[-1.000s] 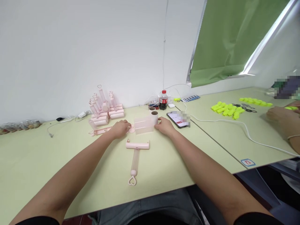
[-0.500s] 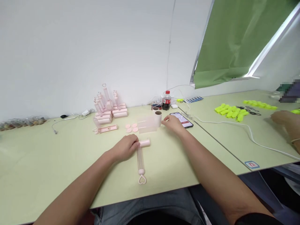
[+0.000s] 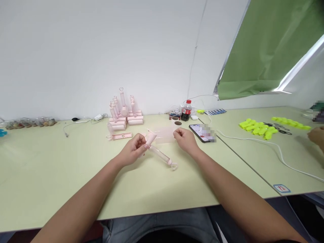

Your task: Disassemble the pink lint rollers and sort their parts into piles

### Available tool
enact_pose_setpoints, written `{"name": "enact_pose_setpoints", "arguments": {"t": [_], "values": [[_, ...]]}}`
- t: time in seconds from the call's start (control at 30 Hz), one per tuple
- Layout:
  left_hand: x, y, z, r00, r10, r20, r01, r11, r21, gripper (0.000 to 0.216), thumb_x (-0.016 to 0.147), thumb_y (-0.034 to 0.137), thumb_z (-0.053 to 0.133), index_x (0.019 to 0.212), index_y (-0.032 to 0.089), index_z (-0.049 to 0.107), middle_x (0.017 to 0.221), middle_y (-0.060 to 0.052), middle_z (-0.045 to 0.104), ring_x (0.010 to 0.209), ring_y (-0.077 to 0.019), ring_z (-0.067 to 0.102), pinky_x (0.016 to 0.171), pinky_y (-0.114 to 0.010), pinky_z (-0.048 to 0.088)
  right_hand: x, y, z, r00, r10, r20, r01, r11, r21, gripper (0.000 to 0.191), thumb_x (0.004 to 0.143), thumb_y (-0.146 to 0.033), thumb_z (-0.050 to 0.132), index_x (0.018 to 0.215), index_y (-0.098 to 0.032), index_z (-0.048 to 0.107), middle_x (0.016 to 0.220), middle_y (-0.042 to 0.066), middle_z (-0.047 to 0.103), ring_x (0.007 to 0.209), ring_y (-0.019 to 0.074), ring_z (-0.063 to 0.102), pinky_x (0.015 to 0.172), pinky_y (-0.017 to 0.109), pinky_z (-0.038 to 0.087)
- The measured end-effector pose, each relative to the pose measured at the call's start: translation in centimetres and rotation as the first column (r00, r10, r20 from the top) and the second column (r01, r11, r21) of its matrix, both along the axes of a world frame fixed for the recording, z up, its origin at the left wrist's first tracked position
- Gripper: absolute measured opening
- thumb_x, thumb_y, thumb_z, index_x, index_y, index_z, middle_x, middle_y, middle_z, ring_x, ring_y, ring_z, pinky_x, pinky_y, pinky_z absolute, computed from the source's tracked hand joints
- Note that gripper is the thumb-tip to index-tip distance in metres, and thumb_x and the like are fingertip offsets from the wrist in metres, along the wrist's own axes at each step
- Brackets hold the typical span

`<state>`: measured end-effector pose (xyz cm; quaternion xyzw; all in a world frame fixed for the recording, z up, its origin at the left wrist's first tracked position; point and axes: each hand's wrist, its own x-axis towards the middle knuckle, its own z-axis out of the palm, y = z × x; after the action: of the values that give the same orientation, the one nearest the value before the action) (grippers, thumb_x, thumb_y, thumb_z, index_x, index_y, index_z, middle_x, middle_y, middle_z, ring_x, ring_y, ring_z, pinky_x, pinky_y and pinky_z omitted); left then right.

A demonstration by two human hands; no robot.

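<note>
Nearby, a phone (image 3: pixel 199 132) lies right of the hands (image 3: pixel 186 139), a bottle (image 3: pixel 186 111) beyond.

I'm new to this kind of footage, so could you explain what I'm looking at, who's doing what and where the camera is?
There's no machine here: a person works with two bare hands. The camera is worn on that person's head and looks forward and down, so both forearms reach away from you.

The left hand holds a pink T-shaped tool by its crosspiece, with the see-through handle slanting towards the right. The right hand is curled beside two upright rolls; whether it grips anything is hard to tell.

On the table, similar pink tools are grouped near the wall. There's also a bottle, a phone and, further right, bright yellow pieces. Another person's hand shows at the right edge.
</note>
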<state>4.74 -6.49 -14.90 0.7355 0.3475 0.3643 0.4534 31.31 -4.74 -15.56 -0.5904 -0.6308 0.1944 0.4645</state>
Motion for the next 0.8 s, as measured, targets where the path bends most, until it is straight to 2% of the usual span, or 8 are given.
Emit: {"name": "enact_pose_setpoints", "arguments": {"t": [0.07, 0.13, 0.27, 0.33, 0.4, 0.5, 0.63, 0.8], "values": [[0.2, -0.1, 0.3, 0.998, -0.027, 0.058, 0.030, 0.997, -0.065, 0.036, 0.086, 0.050, 0.061, 0.100, 0.021, 0.045, 0.083, 0.001, 0.053, 0.066, -0.0109, 0.054, 0.057, -0.023, 0.041, -0.1, -0.1, -0.1, 0.994, 0.097, -0.041, -0.098, 0.995, -0.022, 0.025, 0.082, -0.040, 0.053, 0.072, -0.018, 0.060, 0.067, 0.002, 0.060, 0.058, 0.0149, 0.052, 0.056, 0.027, 0.038], [0.4, -0.4, 0.6, 0.995, -0.047, 0.086, 0.057, 0.991, -0.118, 0.040, 0.086, 0.051, 0.059, 0.109, 0.022, 0.046, 0.083, 0.001, 0.052, 0.067, -0.0113, 0.054, 0.056, -0.022, 0.040, -0.4, -0.5, 0.0, 0.944, 0.310, -0.111, -0.318, 0.946, -0.064, 0.030, 0.083, -0.046, 0.055, 0.084, -0.017, 0.063, 0.075, 0.003, 0.063, 0.062, 0.0148, 0.055, 0.058, 0.027, 0.042], [0.9, -0.7, 0.7, 0.991, -0.083, 0.102, 0.099, 0.982, -0.159, 0.044, 0.086, 0.052, 0.060, 0.114, 0.020, 0.050, 0.078, 0.001, 0.052, 0.066, -0.0117, 0.052, 0.055, -0.022, 0.037, -0.9, -1.6, 0.5, 0.715, 0.658, -0.236, -0.698, 0.690, -0.193, 0.046, 0.076, -0.048, 0.070, 0.106, -0.015, 0.064, 0.082, 0.003, 0.061, 0.071, 0.0148, 0.055, 0.063, 0.026, 0.043], [1.1, -0.7, 0.5, 0.987, -0.107, 0.120, 0.127, 0.977, -0.173, 0.046, 0.084, 0.051, 0.062, 0.115, 0.019, 0.051, 0.077, 0.000, 0.053, 0.064, -0.0111, 0.050, 0.055, -0.022, 0.036, -0.9, -2.0, 0.8, 0.628, 0.729, -0.272, -0.776, 0.562, -0.287, 0.047, 0.076, -0.049, 0.072, 0.107, -0.015, 0.065, 0.078, 0.000, 0.057, 0.068, 0.0130, 0.052, 0.059, 0.024, 0.041], [1.2, -0.7, 0.4, 0.980, -0.124, 0.158, 0.151, 0.973, -0.174, 0.048, 0.082, 0.049, 0.066, 0.115, 0.018, 0.052, 0.081, -0.001, 0.054, 0.064, -0.0104, 0.047, 0.055, -0.022, 0.035, -0.8, -2.2, 1.1, 0.589, 0.760, -0.276, -0.794, 0.481, -0.371, 0.041, 0.076, -0.047, 0.071, 0.102, -0.015, 0.066, 0.072, -0.003, 0.052, 0.061, 0.0107, 0.047, 0.054, 0.023, 0.036], [1.0, -0.6, 0.4, 0.965, -0.203, 0.167, 0.232, 0.955, -0.184, 0.041, 0.077, 0.042, 0.074, 0.104, 0.017, 0.058, 0.081, 0.000, 0.053, 0.063, -0.0085, 0.043, 0.054, -0.021, 0.032, -0.7, -2.2, 1.2, 0.613, 0.762, -0.208, -0.761, 0.500, -0.413, 0.028, 0.075, -0.036, 0.073, 0.092, -0.015, 0.067, 0.066, -0.005, 0.047, 0.058, 0.0088, 0.042, 0.053, 0.021, 0.033], [0.5, -0.7, 0.9, 0.929, -0.363, 0.068, 0.369, 0.900, -0.232, 0.026, 0.081, 0.038, 0.070, 0.083, 0.014, 0.063, 0.071, 0.001, 0.051, 0.064, -0.0088, 0.045, 0.061, -0.023, 0.036, -0.9, -2.2, 0.8, 0.606, 0.770, -0.198, -0.762, 0.491, -0.422, 0.020, 0.072, -0.026, 0.071, 0.088, -0.015, 0.065, 0.070, -0.004, 0.054, 0.063, 0.0104, 0.047, 0.058, 0.022, 0.035], [0.4, -0.7, 0.7, 0.924, -0.377, 0.059, 0.378, 0.886, -0.269, 0.027, 0.082, 0.039, 0.069, 0.081, 0.013, 0.064, 0.076, -0.003, 0.062, 0.070, -0.0127, 0.055, 0.067, -0.026, 0.042, -1.2, -2.3, 0.3, 0.630, 0.766, -0.131, -0.724, 0.517, -0.457, 0.021, 0.070, -0.025, 0.071, 0.088, -0.016, 0.063, 0.068, -0.005, 0.050, 0.061, 0.0101, 0.045, 0.056, 0.022, 0.033]]}}
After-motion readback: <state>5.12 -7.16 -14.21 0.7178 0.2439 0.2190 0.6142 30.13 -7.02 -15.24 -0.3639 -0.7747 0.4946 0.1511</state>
